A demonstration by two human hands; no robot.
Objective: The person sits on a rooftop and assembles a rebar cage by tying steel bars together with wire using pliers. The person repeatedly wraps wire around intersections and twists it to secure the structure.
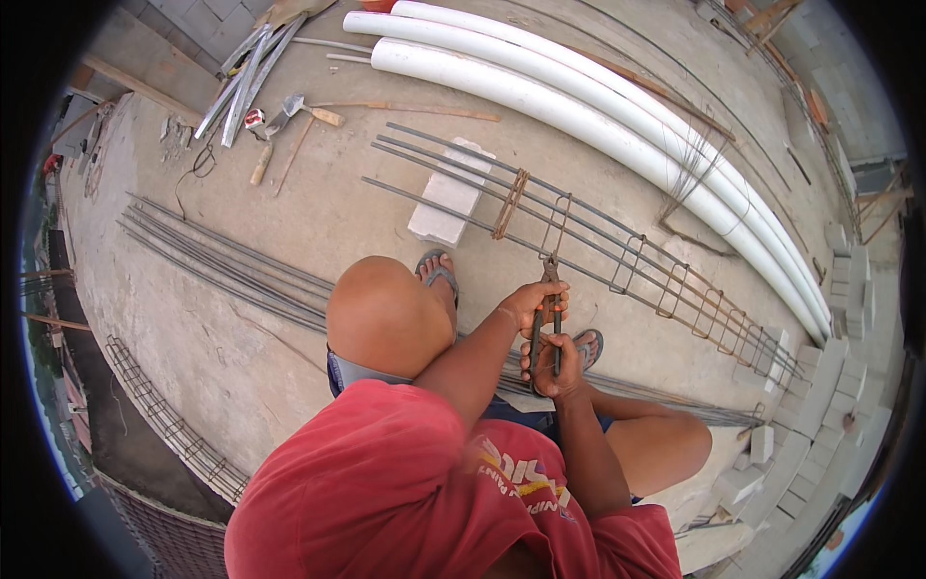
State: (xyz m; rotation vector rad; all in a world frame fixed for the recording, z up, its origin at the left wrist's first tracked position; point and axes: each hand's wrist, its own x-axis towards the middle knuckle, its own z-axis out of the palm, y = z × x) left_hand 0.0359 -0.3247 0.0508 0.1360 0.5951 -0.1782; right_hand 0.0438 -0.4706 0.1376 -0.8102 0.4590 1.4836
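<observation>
My left hand point(538, 303) is wrapped round the upper handles of a pair of dark pincers point(550, 267). Lower down, my right hand point(557, 367) closes round the handle ends. The pincers' jaws point away from me and meet the nearest long bar of a rebar cage point(598, 250), by the foot of a rusty wire stirrup point(557, 224). Whether the jaws grip tie wire is too small to tell. Left of that stirrup, several rusty stirrups stand bunched together point(510, 204). The cage's left end rests over a pale concrete block point(449, 198); more stirrups are spaced along it to the right.
Long white pipes point(540, 101) curve behind the cage, with thin loose wires point(696, 172) over them. Loose rebar point(231, 261) lies left and passes under my legs. A trowel point(286, 113), tape measure point(254, 119) and metal channels point(246, 87) lie far left. Grey blocks point(820, 386) are stacked right.
</observation>
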